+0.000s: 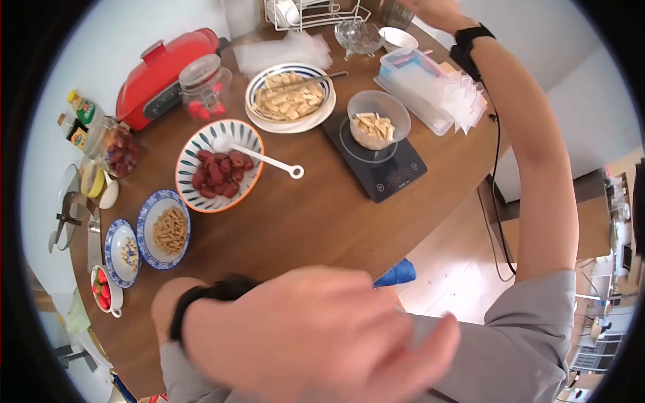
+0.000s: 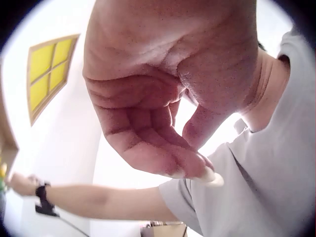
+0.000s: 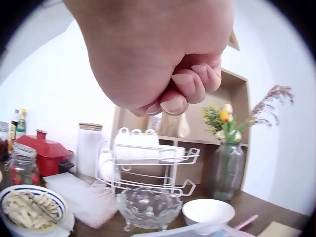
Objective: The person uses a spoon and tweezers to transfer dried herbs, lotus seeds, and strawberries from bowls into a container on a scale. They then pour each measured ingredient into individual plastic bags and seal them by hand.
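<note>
My left hand [image 1: 316, 329] is blurred in the head view, raised in front of my body over the near table edge. In the left wrist view its fingers [image 2: 148, 143] hang loosely curled, with nothing seen in them. My right arm reaches far to the back right. The right hand [image 3: 158, 59] is up above the table, its fingers curled in toward the palm, and no thing shows in it. Below it stand a clear glass bowl [image 3: 149, 208] on small feet, a white bowl [image 3: 208, 212] and a white wire rack [image 3: 148, 163] with white cups.
A black kitchen scale [image 1: 386, 168] carries a plastic tub [image 1: 396, 111] of pale slices. Left of it are a bowl of sliced pieces [image 1: 289, 97], a bowl of red dates [image 1: 218, 174] with a white spoon [image 1: 269, 160], a red cooker [image 1: 164, 74] and a clear box [image 1: 410, 84] with bags.
</note>
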Demonstrator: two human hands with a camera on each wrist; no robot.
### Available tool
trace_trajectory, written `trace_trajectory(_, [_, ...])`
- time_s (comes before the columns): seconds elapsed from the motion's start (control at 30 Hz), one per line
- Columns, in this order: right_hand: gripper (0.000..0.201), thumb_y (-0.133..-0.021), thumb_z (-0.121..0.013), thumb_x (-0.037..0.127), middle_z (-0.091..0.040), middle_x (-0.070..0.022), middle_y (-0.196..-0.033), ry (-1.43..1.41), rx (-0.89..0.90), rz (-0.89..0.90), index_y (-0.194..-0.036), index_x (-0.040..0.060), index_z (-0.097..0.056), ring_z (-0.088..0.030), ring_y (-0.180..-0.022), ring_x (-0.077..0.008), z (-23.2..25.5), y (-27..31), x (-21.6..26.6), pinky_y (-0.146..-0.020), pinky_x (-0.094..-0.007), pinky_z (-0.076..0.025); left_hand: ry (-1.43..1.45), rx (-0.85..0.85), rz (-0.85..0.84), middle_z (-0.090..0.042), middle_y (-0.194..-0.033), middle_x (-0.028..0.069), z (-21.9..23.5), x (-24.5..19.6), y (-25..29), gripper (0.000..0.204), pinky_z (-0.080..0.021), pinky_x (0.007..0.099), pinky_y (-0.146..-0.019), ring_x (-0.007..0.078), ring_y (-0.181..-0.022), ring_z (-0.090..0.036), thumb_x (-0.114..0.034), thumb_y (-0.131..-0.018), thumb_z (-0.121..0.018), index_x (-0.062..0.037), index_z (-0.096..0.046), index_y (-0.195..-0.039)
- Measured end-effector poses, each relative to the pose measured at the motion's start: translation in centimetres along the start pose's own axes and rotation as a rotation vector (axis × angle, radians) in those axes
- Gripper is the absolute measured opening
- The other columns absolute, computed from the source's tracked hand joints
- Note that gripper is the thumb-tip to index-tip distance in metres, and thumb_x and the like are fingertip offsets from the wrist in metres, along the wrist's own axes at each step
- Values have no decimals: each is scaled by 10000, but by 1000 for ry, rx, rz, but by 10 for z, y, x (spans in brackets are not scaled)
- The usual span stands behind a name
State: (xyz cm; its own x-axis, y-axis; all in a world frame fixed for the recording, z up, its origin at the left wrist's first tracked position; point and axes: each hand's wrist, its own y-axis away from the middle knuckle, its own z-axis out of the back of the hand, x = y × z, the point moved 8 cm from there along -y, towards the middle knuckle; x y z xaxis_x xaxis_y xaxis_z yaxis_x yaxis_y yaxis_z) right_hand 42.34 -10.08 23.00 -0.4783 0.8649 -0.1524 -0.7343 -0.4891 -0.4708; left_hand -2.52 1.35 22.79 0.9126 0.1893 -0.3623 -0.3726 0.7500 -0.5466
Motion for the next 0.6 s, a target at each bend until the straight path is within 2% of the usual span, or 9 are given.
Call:
trace_trajectory(0.03, [410, -907, -540, 379, -663, -241, -761, 14, -140, 269, -750, 36, -701, -654, -734, -408, -1, 7, -13, -664, -504, -506, -70, -59, 20, -609, -658, 67, 18, -14, -3, 310, -370, 297, -464, 163, -489, -440, -208, -795, -682, -80, -706, -1076])
trace_trajectory(0.07, [466, -913, -539, 387, -657, -273, -773, 44, 50, -37, -755, -27, -683, -658, -723, -404, 4, 14, -36, -669, -499, -508, -133, -115, 51, -633, -706, 117, 27, -24, -2, 315, -385, 331, -484, 223, -516, -435, -295, -881, -666, -126, -707, -1144])
trace_trajectory(0.13, [511, -899, -568, 415, -645, -264, -686, -105, 174, -181, -724, -50, -684, -688, -681, -340, -4, 27, -77, -661, -475, -514, -116, -134, 71, -628, -703, 114, 27, -25, 0, 308, -385, 330, -485, 222, -516, -435, -295, -884, -662, -123, -707, -1135])
trace_trajectory(0.17, [342, -898, -587, 377, -684, -76, -755, -103, 378, -246, -874, 49, -683, -639, -631, -249, -39, 23, -125, -603, -381, -520, -107, -146, 93, -623, -700, 111, 28, -26, 2, 301, -385, 330, -485, 221, -517, -435, -295, -886, -657, -119, -707, -1125])
trace_trajectory(0.23, [351, -880, -619, 359, -678, -61, -754, -133, 352, -68, -900, 13, -669, -626, -679, -195, -25, 45, -98, -661, -343, -516, -110, -166, 131, -613, -693, 105, 31, -26, 4, 289, -385, 328, -486, 219, -518, -435, -296, -891, -649, -112, -706, -1107])
trace_trajectory(0.33, [276, -857, -626, 249, -694, -93, -843, -293, 328, 148, -970, 3, -676, -639, -795, -207, -6, 87, -38, -769, -339, -514, -114, -187, 194, -597, -684, 95, 35, -26, 7, 275, -384, 326, -487, 215, -519, -435, -297, -899, -636, -101, -706, -1079])
trace_trajectory(0.43, [242, -820, -575, 109, -703, -140, -974, -187, 381, 176, -1019, 43, -695, -663, -943, -296, -31, 106, -44, -855, -388, -521, -109, -207, 251, -582, -674, 86, 36, -29, 6, 265, -384, 323, -489, 212, -521, -435, -298, -907, -624, -91, -705, -1051])
trace_trajectory(0.47, [264, -778, -569, 69, -688, -157, -1027, -203, 473, 124, -1011, 38, -689, -646, -993, -295, -41, 111, -48, -879, -385, -509, -107, -213, 263, -577, -671, 83, 36, -30, 6, 264, -384, 322, -489, 211, -522, -435, -299, -910, -619, -87, -705, -1042])
trace_trajectory(0.6, [244, -773, -557, 54, -681, -142, -1025, -243, 521, 153, -980, 35, -687, -640, -987, -291, -46, 122, -38, -883, -378, -499, -112, -230, 297, -556, -658, 70, 38, -34, -1, 263, -383, 319, -491, 206, -524, -435, -300, -920, -602, -73, -704, -1004])
